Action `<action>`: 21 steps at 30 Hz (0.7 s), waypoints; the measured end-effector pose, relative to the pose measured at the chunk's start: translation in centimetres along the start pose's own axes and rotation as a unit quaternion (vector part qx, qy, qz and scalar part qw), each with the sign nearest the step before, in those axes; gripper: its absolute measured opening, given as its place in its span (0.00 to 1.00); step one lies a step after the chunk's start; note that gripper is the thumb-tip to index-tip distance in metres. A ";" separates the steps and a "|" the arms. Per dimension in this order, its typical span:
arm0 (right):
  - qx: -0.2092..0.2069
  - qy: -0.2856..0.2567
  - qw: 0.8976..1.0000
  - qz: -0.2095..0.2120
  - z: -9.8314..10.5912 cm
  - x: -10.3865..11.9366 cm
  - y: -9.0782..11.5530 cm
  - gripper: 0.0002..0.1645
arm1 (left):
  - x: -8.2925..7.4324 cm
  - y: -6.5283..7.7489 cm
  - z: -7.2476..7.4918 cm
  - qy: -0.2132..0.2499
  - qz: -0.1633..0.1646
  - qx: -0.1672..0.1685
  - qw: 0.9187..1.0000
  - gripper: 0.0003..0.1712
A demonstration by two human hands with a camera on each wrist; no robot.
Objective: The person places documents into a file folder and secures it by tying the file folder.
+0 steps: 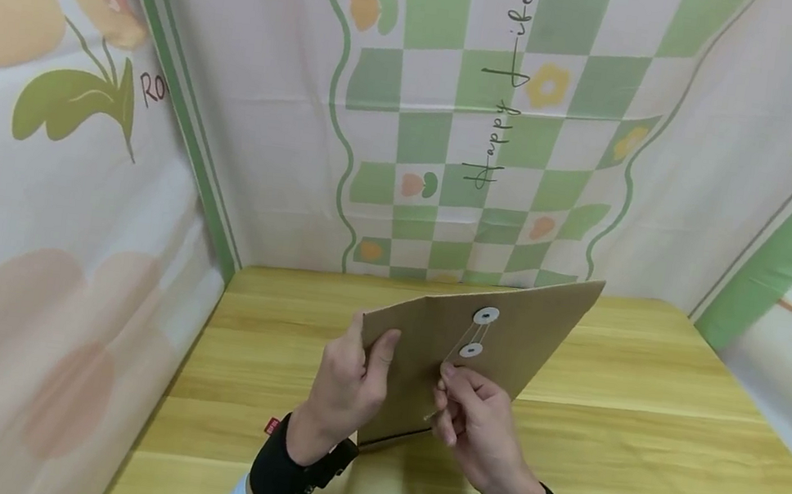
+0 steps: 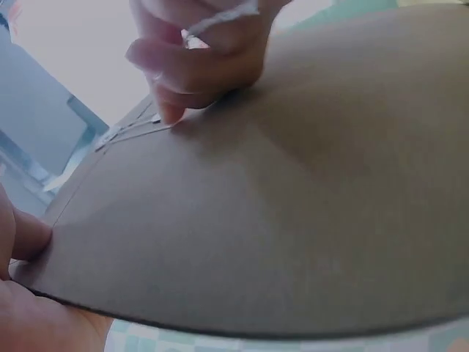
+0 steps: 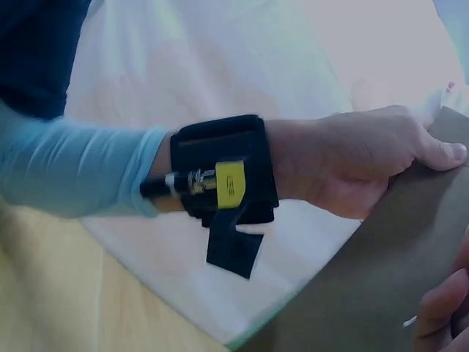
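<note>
A brown kraft paper string-tie envelope (image 1: 423,325) is held up at a tilt above the table. My left hand (image 1: 350,377) grips its left edge, thumb lying on the face toward me. With thumb and fingertips, my right hand (image 1: 478,426) pinches a thin string (image 1: 460,342) close to the envelope's face. The string runs around an upper white button (image 1: 486,316) and a lower white button (image 1: 471,350). In the left wrist view, the right hand (image 2: 201,62) bends over the envelope's surface (image 2: 278,227). The string's loose end (image 3: 410,321) pokes out by the fingers in the right wrist view.
A wood-grain table (image 1: 646,443) lies under the hands. A printed cloth (image 1: 280,101) with green checks hangs behind it, and more patterned cloth (image 1: 70,240) walls in the left side. Black wrist straps (image 1: 283,464) with small devices sit on both wrists.
</note>
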State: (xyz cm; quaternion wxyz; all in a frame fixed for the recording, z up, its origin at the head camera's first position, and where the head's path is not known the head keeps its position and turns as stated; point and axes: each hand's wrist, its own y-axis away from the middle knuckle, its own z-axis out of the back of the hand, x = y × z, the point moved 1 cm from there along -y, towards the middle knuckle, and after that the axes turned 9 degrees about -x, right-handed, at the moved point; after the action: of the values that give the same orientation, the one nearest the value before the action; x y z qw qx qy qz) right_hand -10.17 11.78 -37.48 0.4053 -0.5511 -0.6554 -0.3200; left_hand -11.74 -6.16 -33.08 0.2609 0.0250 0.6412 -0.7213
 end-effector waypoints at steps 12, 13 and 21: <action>-0.076 0.086 0.993 0.010 2.6 0.7 0.3 0.15 | 0.2 -0.6 0.2 0.020 0.061 0.019 0.998 0.06; -0.080 0.097 0.992 0.018 3.0 0.9 0.3 0.14 | 0.2 -0.6 0.2 0.017 0.058 0.019 0.998 0.05; -0.084 0.431 0.834 0.333 5.8 5.1 1.0 0.06 | 0.5 -0.7 0.3 -0.010 0.045 0.015 0.999 0.04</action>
State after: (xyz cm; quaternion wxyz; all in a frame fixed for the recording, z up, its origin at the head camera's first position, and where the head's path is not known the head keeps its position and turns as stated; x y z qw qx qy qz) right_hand -10.57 19.33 -35.65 0.6810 -0.5739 -0.1619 -0.4250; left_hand -12.39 -6.62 -32.58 0.2995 0.0504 0.6256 -0.7186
